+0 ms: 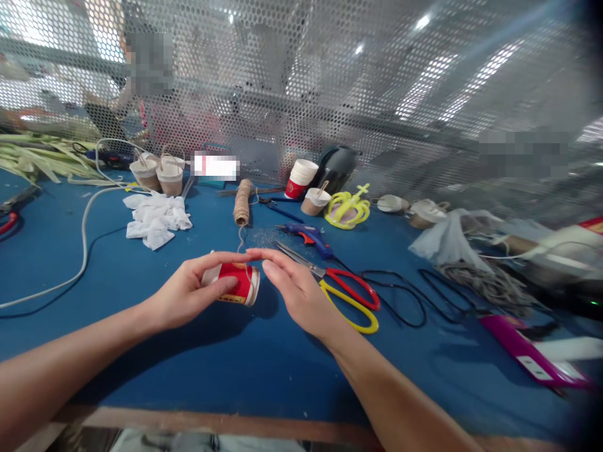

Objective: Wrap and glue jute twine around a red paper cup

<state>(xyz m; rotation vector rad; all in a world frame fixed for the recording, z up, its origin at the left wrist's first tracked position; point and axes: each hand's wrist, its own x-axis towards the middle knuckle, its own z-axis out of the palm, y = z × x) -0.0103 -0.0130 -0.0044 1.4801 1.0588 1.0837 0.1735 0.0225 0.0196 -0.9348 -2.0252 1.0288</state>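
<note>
A red and white paper cup point(242, 282) lies tilted on its side above the blue table, its rim facing right. My left hand point(195, 285) is wrapped round it, thumb on the near side. Twine runs from a twine roll point(242, 204) down to the cup and lies across its side near the rim. My right hand point(294, 285) is beside the rim; its index fingertip meets my left fingertip at the cup's top, by the twine. Whether those right fingers pinch the twine is too small to tell.
Right of my hands lie scissors point(351, 285) with red and yellow handles and a blue glue gun point(308, 237). Behind are a yellow crown point(347, 208), stacked cups point(301, 177) and wrapped cups point(170, 176). White cloth point(157, 216) lies left, a purple box point(530, 351) right.
</note>
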